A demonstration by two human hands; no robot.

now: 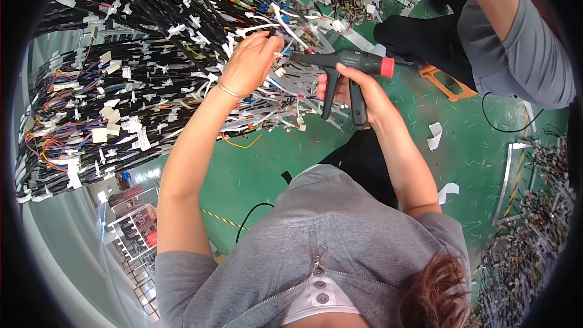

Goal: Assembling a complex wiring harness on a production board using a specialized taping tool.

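Note:
A black cable tie gun with a red end knob lies level in my right hand. My fingers wrap round its grip and trigger, with the thumb along the upper side. Its narrow nose points left, at the ends of the wire bundles. Close to that nose, my left hand is closed among the white and black wires, its back toward me. What its fingertips pinch is hidden behind the hand. White tags and connectors hang all over the bundles.
Another person's arm and grey sleeve come in at the top right, beside an orange frame. More wire bundles hang at the lower right. White paper scraps and clippings lie on the green floor. A shelf rack stands lower left.

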